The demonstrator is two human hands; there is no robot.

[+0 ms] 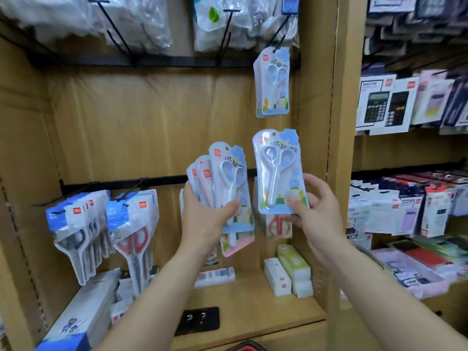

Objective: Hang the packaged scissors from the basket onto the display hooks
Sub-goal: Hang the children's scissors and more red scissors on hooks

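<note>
My left hand point(202, 219) grips a fanned stack of packaged scissors point(228, 178), blue and pink cards with white scissors. My right hand point(314, 211) pinches one blue scissors pack point(278, 171) by its lower edge, upright, in front of the wooden display. Above it, a few matching blue packs point(273, 82) hang from a black display hook point(279, 31) on the upper rail. A red and black basket rim point(247, 347) shows at the bottom edge.
Larger scissors packs hang on the lower rail: grey-handled point(81, 231) and red-handled point(134, 231). White boxes point(288, 274) stand on the shelf. Calculators point(387, 105) fill the right bay. Empty black hooks point(116, 34) stick out at the upper left among plastic bags.
</note>
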